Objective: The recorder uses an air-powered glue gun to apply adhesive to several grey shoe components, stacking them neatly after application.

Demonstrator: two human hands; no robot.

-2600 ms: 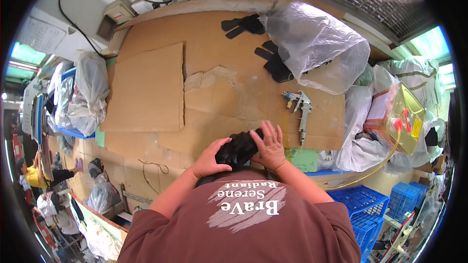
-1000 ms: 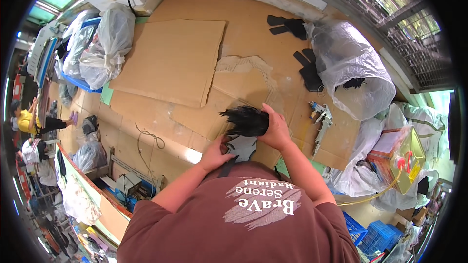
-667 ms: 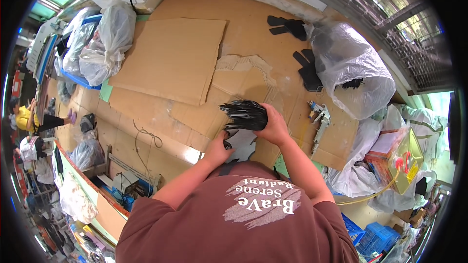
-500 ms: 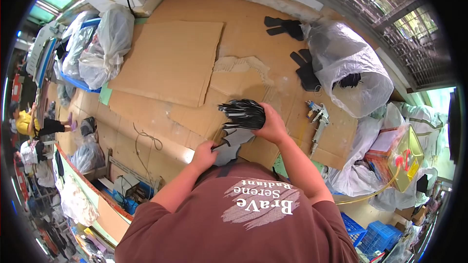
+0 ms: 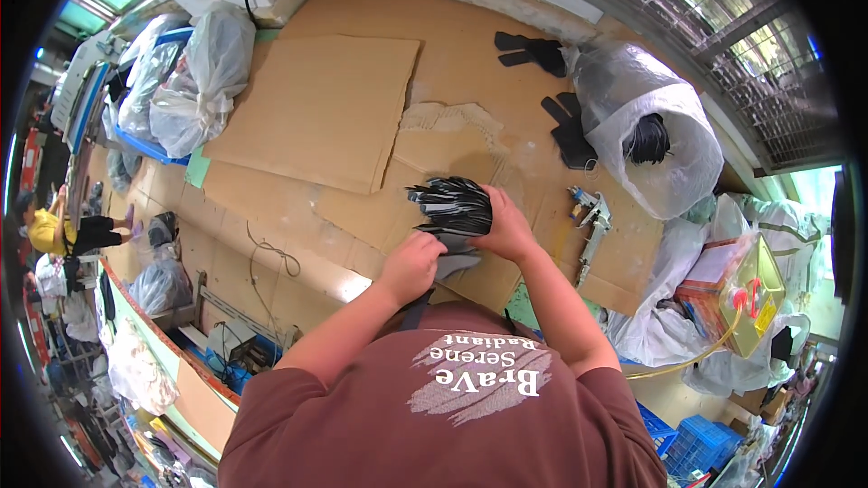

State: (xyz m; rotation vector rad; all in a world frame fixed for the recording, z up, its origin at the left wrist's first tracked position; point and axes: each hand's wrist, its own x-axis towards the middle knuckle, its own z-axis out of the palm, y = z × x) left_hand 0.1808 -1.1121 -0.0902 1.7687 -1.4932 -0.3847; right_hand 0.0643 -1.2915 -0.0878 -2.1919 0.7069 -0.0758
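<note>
A fanned bundle of thin black flat pieces (image 5: 452,206) lies on the cardboard-covered workbench (image 5: 307,217) right in front of me. My right hand (image 5: 508,228) grips the bundle's right end. My left hand (image 5: 411,267) is closed on a grey-black piece (image 5: 455,264) just below the bundle. Both forearms reach in from my dark red shirt at the bottom.
A large loose cardboard sheet (image 5: 316,113) lies at the left. A clear plastic bag (image 5: 646,126) with black pieces inside stands at the right, black cut shapes (image 5: 570,131) beside it. A metal air tool (image 5: 589,217) lies right of my hands. Filled bags (image 5: 194,72) sit at far left.
The view has swung left and down since the earliest frame. The black bundle has been fanned out and held at the same spot; my left hand has dropped slightly below it.
</note>
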